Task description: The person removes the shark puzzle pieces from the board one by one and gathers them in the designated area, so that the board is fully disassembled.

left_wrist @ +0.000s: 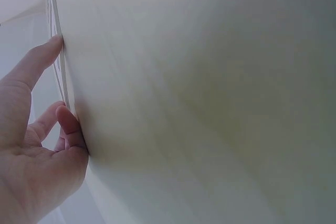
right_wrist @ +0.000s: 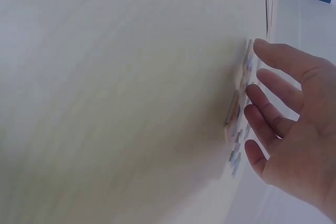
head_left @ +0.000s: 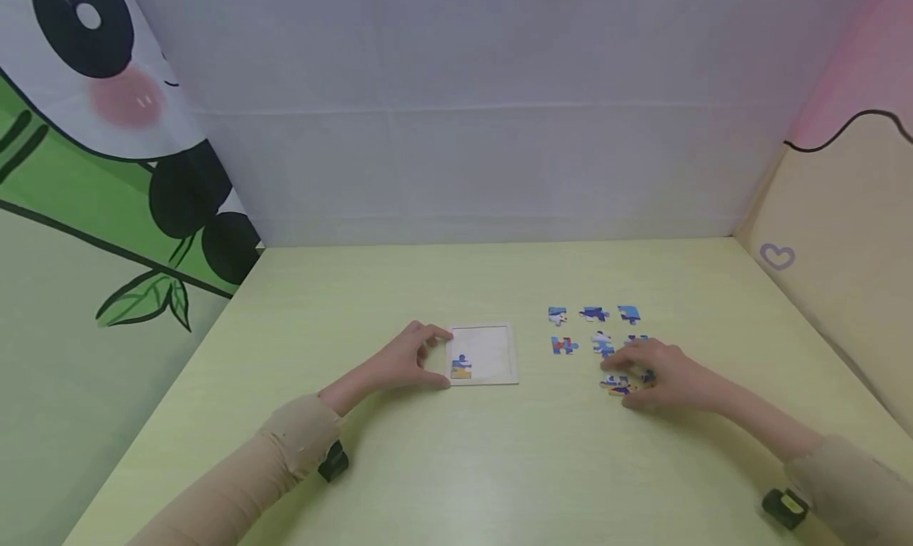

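Observation:
At the centre of the table lies a shallow square puzzle tray [head_left: 492, 356] with a pale inside. One jigsaw piece [head_left: 461, 368] sits in its near left corner. My left hand [head_left: 406, 360] holds the tray's left side, thumb at the near corner and index finger at the far corner. In the left wrist view that tray [left_wrist: 59, 24] shows edge-on against the fingertips. Over the loose pieces on the right, my right hand [head_left: 666, 376] spreads thumb and fingers around a yellow-and-blue jigsaw piece [head_left: 616, 385]. The right wrist view shows its fingers [right_wrist: 270, 111] loosely bent, with no piece lifted.
Loose jigsaw pieces lie in rough rows right of the tray, among them a dark blue piece [head_left: 594, 314], a light blue piece [head_left: 629, 315] and a red-and-blue piece [head_left: 564, 345]. The right hand partly covers several. A pale cloth wall [head_left: 464, 166] rises behind the table [head_left: 456, 467].

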The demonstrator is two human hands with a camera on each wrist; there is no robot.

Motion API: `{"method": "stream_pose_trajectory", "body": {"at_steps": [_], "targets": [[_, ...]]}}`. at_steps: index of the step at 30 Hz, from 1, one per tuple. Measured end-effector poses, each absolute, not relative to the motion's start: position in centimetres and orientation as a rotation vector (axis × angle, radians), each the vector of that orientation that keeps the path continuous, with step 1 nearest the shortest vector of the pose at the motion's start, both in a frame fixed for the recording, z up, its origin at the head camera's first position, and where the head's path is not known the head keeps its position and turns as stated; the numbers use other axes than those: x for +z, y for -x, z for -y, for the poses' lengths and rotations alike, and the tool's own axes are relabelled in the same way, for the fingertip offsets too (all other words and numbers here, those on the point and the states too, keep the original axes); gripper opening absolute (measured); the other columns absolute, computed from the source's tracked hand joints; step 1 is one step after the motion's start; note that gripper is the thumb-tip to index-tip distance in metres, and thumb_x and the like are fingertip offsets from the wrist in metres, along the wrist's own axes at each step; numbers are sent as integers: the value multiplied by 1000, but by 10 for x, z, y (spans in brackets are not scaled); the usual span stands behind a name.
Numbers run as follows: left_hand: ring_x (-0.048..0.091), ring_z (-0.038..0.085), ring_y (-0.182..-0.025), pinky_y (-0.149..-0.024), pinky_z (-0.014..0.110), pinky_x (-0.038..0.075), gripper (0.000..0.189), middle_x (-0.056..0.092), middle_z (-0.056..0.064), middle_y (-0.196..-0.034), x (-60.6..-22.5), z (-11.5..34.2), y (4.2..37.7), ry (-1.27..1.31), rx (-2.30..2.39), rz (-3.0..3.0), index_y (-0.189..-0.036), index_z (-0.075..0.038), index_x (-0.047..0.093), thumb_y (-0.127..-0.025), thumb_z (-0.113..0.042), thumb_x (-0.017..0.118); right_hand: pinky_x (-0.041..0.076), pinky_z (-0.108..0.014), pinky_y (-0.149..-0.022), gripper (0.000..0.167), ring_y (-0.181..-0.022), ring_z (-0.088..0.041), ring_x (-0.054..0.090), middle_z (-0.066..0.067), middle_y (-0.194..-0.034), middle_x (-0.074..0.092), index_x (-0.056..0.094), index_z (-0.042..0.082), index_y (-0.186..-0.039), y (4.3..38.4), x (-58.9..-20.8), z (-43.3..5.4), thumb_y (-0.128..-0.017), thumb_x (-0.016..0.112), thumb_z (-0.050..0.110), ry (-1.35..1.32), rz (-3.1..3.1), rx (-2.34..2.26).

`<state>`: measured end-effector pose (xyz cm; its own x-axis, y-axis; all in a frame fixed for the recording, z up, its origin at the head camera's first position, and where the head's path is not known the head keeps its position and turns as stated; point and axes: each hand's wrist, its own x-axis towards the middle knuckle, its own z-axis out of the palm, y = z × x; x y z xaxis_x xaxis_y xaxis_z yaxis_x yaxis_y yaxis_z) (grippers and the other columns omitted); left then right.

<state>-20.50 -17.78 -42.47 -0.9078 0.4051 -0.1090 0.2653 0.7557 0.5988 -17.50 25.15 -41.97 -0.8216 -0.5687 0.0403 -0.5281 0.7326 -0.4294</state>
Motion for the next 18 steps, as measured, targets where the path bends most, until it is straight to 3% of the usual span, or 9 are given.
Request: {"method": "stream_pose_trajectory", "body": {"at_steps": [10, 18], "targets": [[47, 17, -93, -78, 28, 43, 74, 50, 8, -119, -427, 176, 207, -523, 868, -2737, -138, -20, 55, -73, -32, 88, 50, -44, -95, 45, -111, -23, 61, 1, -120, 68, 66, 16, -124, 185, -411, -233, -82, 79, 26, 867, -2778, -752], [46, 18, -92, -77, 28, 42, 74, 50, 8, -119, -428, 177, 207, -535, 884, -2724, -138, -20, 54, -74, -32, 87, 50, -46, -97, 43, -114, -24, 60, 0, -122, 67, 65, 14, -126, 194, -413, -206, -86, 76, 26, 926, -2726, -901]]}}
